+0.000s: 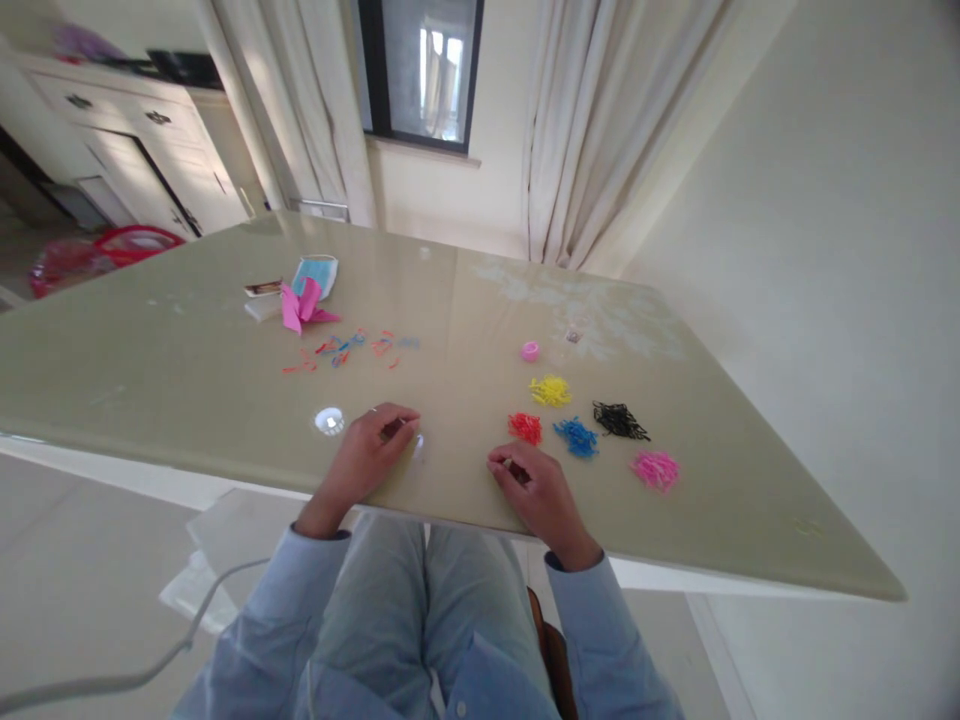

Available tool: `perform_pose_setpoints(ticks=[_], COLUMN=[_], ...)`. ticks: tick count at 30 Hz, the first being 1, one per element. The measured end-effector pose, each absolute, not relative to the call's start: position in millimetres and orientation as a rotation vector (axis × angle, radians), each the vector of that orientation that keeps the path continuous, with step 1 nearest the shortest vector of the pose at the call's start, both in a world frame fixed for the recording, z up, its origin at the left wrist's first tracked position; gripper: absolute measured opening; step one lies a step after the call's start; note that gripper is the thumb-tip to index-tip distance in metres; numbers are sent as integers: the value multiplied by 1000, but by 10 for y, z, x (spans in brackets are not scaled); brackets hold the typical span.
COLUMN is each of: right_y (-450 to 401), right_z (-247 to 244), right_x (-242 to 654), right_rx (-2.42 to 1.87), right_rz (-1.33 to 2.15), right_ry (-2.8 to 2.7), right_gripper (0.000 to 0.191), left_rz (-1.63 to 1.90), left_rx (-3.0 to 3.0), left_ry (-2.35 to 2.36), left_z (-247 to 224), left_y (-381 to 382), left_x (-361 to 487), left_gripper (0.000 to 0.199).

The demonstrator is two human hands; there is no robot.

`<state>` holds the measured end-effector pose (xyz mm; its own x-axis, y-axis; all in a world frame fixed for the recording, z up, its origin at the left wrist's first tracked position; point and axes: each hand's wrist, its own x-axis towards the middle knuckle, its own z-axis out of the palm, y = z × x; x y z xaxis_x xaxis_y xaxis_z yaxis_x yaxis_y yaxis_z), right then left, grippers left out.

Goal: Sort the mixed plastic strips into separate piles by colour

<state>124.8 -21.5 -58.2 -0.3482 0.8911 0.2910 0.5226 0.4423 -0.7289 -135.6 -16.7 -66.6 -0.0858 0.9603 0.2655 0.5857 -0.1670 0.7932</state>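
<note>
My left hand (369, 450) rests near the table's front edge with thumb and fingertips pinched together; what they hold, if anything, is hidden. Beside it on the left is a round, shiny whitish spot (329, 421). My right hand (536, 492) is also closed in a pinch, its contents too small to tell. Just beyond its knuckles lies a red pile (525, 428) of small thin pieces. Similar piles spread nearby: blue (576, 437), yellow (550, 390), black (619, 420) and pink (656, 470). A small pink round cup-like thing (530, 351) stands behind the yellow pile.
Loose red and blue strips (341, 347) lie scattered at centre left. Behind them are folded pink paper (304, 304), a blue face mask (316, 275) and a small narrow packet (262, 289). A wall (825, 250) borders the right; a grey cable (180, 645) hangs at lower left.
</note>
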Motion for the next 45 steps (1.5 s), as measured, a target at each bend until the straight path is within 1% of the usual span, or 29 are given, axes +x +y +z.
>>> perform_pose_setpoints(ticks=[7, 12, 16, 20, 26, 36, 41, 45], right_y=[-194, -186, -185, -182, -156, -158, -154, -158], right_z=[-590, -605, -612, -634, -688, -669, -681, -688], right_x=[1300, 1322, 1327, 1336, 1352, 1360, 1365, 1367], right_rx=[-1209, -1199, -1174, -1163, -1160, -1163, -1178, -1181], right_rz=[748, 799, 805, 803, 804, 772, 787, 808], right_ry=[-1948, -1900, -1897, -1910, -1905, -1928, -1924, -1925], right_gripper=[13, 18, 20, 22, 27, 29, 30, 30], left_rz=[1156, 1120, 971, 786, 649, 553, 569, 656], left_rx=[1656, 1602, 1585, 1684, 1745, 1852, 1836, 1799], left_ry=[1683, 1919, 2201, 2336, 2358, 2229, 2229, 2222], left_z=[-627, -561, -467, -369, -362, -471, -460, -483], left_y=[-104, 118, 313, 452, 580, 637, 705, 754], left_x=[-1387, -1600, -1849, -2021, -2085, -1850, -1794, -1746], left_gripper=[29, 30, 32, 38, 39, 24, 25, 22])
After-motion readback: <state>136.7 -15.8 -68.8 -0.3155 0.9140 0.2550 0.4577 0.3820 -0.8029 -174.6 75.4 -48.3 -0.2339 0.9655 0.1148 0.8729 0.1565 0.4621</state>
